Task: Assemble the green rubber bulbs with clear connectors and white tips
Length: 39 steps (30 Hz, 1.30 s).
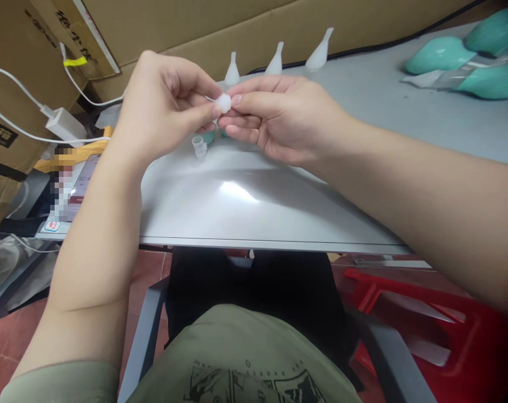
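Both my hands meet above the grey table [254,212] and pinch one small white translucent plastic piece [224,102]. My left hand [165,106] grips it with thumb and fingertips from the left. My right hand [279,117] holds it from the right, fingers curled. Just below the hands a small clear plastic cap [199,146] stands on the table, with a bit of teal part [210,137] beside it, mostly hidden by my fingers.
Three white cone-shaped nozzles [274,59] stand in a row behind the hands. Teal rubber bulbs [467,56] lie at the far right. Cardboard boxes [237,22] line the back. A white charger and cables [61,123] lie left. A red plastic stool [426,319] sits lower right.
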### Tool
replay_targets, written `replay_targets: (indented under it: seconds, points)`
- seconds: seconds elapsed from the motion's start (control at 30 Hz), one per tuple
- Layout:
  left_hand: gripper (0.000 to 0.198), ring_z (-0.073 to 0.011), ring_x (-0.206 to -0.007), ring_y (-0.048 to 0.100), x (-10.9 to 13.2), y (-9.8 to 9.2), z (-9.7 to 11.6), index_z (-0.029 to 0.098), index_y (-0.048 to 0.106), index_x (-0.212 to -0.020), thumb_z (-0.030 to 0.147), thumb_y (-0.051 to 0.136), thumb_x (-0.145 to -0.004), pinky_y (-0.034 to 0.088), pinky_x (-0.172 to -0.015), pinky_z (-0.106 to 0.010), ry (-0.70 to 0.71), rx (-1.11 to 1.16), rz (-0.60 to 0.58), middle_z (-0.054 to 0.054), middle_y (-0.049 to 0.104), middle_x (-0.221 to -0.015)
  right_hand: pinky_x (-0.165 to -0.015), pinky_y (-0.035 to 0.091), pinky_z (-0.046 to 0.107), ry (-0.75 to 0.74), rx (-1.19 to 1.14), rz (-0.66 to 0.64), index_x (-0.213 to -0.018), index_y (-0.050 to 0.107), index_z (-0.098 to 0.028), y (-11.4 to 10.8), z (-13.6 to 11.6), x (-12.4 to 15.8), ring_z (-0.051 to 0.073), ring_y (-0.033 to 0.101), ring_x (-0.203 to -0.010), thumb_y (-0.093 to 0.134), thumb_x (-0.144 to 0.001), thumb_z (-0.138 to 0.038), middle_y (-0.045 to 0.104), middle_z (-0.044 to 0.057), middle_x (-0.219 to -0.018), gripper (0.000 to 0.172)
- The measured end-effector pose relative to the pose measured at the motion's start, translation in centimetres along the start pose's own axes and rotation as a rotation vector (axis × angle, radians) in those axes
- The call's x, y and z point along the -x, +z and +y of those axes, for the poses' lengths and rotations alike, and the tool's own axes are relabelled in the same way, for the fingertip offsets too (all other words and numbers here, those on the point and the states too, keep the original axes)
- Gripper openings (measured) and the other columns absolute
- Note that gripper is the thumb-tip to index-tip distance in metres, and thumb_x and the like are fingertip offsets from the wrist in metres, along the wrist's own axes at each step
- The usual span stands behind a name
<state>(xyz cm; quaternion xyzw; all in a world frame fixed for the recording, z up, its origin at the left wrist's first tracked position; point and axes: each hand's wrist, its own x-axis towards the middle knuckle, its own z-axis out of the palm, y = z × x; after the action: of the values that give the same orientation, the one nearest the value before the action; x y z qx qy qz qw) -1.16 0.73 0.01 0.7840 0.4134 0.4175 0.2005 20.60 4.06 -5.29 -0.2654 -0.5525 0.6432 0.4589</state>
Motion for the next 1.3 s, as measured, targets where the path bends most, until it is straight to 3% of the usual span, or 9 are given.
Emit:
replay_targets:
  seconds: [0.27, 0.5, 0.7, 0.87, 0.97, 1.07, 1.2, 1.3]
  points:
    - [0.014, -0.0351, -0.077, 0.089, -0.4, -0.1, -0.3, 0.033, 0.091, -0.086, 0.026, 0.093, -0.075, 0.078, -0.079, -0.056, 0.014, 0.016, 0.024, -0.001, 0.087, -0.078, -0.126, 0.067, 0.046, 0.018, 0.014, -0.011, -0.105, 0.08, -0.023, -0.2, -0.5, 0.0, 0.03, 0.079, -0.141, 0.11, -0.084, -0.04, 0.088, 0.008, -0.122, 0.04]
    - [0.016, -0.0342, -0.077, 0.088, 0.0, 0.0, -0.3, 0.03, 0.095, -0.092, 0.018, 0.093, -0.08, 0.076, -0.078, -0.054, 0.042, 0.067, 0.04, -0.003, 0.087, -0.081, -0.116, 0.07, 0.042, 0.104, 0.101, -0.016, -0.108, 0.079, -0.024, -0.5, -1.2, -0.3, 0.03, 0.079, -0.137, 0.102, -0.088, -0.035, 0.087, 0.009, -0.12, 0.033]
    - [0.014, -0.0265, -0.08, 0.088, -0.1, -0.7, 0.5, 0.024, 0.091, -0.098, 0.012, 0.093, -0.09, 0.074, -0.079, -0.044, -0.017, -0.048, -0.064, 0.0, 0.089, -0.083, -0.112, 0.071, 0.045, 0.03, 0.122, 0.054, -0.088, 0.075, -0.024, -0.2, -1.0, -0.4, 0.026, 0.079, -0.111, 0.101, -0.084, -0.024, 0.082, 0.007, -0.105, 0.026]
    - [0.007, -0.0285, -0.081, 0.087, 0.2, -1.8, 1.8, 0.028, 0.093, -0.094, 0.022, 0.096, -0.094, 0.073, -0.08, -0.049, -0.068, -0.099, -0.133, -0.001, 0.089, -0.085, -0.091, 0.069, 0.041, -0.059, 0.185, 0.078, -0.08, 0.075, -0.021, 0.1, -0.6, -0.6, 0.02, 0.07, -0.081, 0.086, -0.084, -0.009, 0.075, 0.006, -0.087, 0.017]
    - [0.007, -0.0302, -0.078, 0.085, 0.3, -3.1, 2.1, 0.031, 0.096, -0.096, 0.036, 0.099, -0.093, 0.071, -0.075, -0.049, -0.112, -0.174, -0.236, -0.002, 0.09, -0.085, -0.08, 0.062, 0.036, -0.118, 0.453, 0.021, -0.084, 0.082, -0.019, 0.4, -0.7, -0.1, 0.018, 0.068, -0.076, 0.078, -0.084, -0.004, 0.075, 0.004, -0.081, 0.016]
    - [0.015, -0.0281, -0.069, 0.077, 0.3, -3.9, 1.4, 0.033, 0.096, -0.092, 0.046, 0.099, -0.085, 0.059, -0.065, -0.045, -0.146, -0.284, -0.361, -0.001, 0.087, -0.078, -0.077, 0.054, 0.034, -0.149, 0.76, -0.094, -0.086, 0.085, -0.019, 0.7, -0.7, 0.5, 0.017, 0.066, -0.076, 0.072, -0.083, 0.001, 0.074, 0.001, -0.077, 0.024]
    - [0.009, -0.0254, -0.061, 0.069, -0.2, -3.6, -0.3, 0.032, 0.092, -0.086, 0.038, 0.09, -0.079, 0.053, -0.064, -0.044, -0.204, -0.468, -0.506, 0.002, 0.083, -0.069, -0.084, 0.052, 0.036, -0.149, 1.016, -0.27, -0.091, 0.087, -0.021, 1.0, -0.3, 0.9, 0.02, 0.07, -0.084, 0.07, -0.087, 0.0, 0.081, 0.002, -0.087, 0.027]
    - [0.008, -0.0247, -0.062, 0.067, -0.4, -2.8, -0.9, 0.034, 0.09, -0.084, 0.039, 0.086, -0.079, 0.05, -0.065, -0.043, -0.233, -0.53, -0.602, 0.003, 0.084, -0.072, -0.085, 0.05, 0.036, -0.204, 1.197, -0.315, -0.1, 0.088, -0.023, 0.9, 0.2, 0.6, 0.022, 0.072, -0.09, 0.067, -0.091, -0.004, 0.083, 0.002, -0.095, 0.029]
